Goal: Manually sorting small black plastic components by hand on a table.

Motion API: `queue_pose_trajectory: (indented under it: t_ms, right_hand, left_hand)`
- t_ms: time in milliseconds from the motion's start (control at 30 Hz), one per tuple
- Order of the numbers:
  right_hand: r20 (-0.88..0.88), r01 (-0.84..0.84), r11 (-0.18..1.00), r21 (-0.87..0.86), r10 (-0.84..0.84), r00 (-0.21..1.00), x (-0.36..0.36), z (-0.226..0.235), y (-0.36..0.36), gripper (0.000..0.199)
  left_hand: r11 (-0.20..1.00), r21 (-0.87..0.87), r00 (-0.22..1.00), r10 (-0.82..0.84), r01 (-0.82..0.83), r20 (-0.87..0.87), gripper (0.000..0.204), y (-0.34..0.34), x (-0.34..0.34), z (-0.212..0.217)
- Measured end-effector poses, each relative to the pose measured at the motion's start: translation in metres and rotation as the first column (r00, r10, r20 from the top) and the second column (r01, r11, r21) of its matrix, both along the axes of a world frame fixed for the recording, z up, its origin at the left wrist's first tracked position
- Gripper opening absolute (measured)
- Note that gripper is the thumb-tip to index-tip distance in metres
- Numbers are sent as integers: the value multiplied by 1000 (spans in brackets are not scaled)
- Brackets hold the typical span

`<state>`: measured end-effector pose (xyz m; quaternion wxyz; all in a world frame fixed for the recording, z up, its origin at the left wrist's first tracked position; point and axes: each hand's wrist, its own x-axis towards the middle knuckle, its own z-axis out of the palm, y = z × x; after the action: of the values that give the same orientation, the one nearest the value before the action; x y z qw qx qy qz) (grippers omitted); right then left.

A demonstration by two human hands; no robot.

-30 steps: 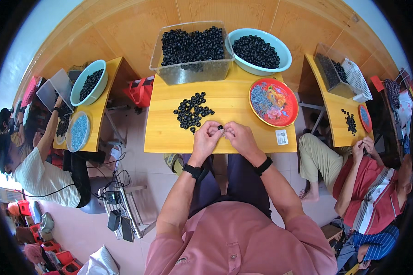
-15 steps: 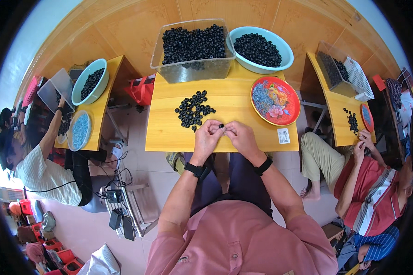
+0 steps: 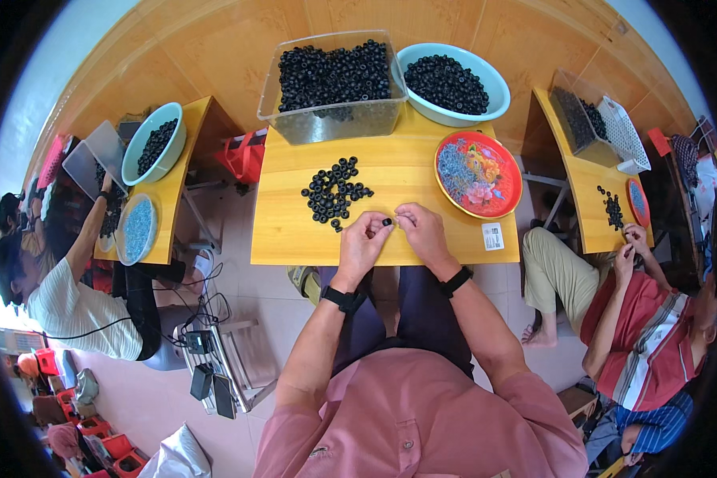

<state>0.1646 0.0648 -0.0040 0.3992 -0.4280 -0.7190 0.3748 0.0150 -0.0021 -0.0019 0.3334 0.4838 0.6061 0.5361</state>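
Note:
Between the thumb and forefinger of my left hand (image 3: 362, 243) is a small black ring-shaped part (image 3: 387, 222), held above the table's front edge. My right hand (image 3: 425, 233) is just to its right, fingertips pinched together and a little apart from the part; whatever is in the pinch is too small to make out. A loose pile of the same black parts (image 3: 333, 193) lies on the yellow table (image 3: 406, 171) beyond my left hand. Right of my hands is a red flowered plate (image 3: 502, 179) with small blue-grey pieces (image 3: 457, 169) heaped on its left side.
A clear plastic bin (image 3: 334, 123) and a light blue basin (image 3: 498, 84), both full of black parts, stand at the back. A white label (image 3: 492, 236) lies near the right corner. People sit at side tables, left (image 3: 80, 311) and right (image 3: 641, 334).
My hands have drawn slightly apart. The black part stays in my left fingers, while my right fingertips have moved off it, up and to the right.

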Motion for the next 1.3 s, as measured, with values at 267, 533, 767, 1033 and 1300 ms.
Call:
queue_pose_trajectory:
  t_ms: [267, 533, 767, 1033, 1300]
  right_hand:
    - [56, -6, 998, 57, 2, 998, 1, 6, -3, 11]
    - [-60, -28, 995, 91, 34, 998, 0, 13, -8, 12]
    - [122, -40, 922, 385, -8, 992, -7, 25, -14, 12]
    - [198, -91, 862, 499, -12, 980, -5, 29, -16, 11]
    - [182, -69, 940, 335, 7, 983, -5, 27, -17, 15]
  left_hand:
    - [1000, -3, 1000, 16, -16, -17, 19, -2, 0, 4]
    - [999, 25, 995, 39, -36, -97, 19, 0, 1, 7]
    - [999, 41, 998, 33, -30, -62, 18, -1, 0, 8]
    - [999, 28, 999, 28, -27, -28, 19, -2, 0, 6]
    - [998, 59, 998, 22, -19, -62, 19, -3, -1, 5]
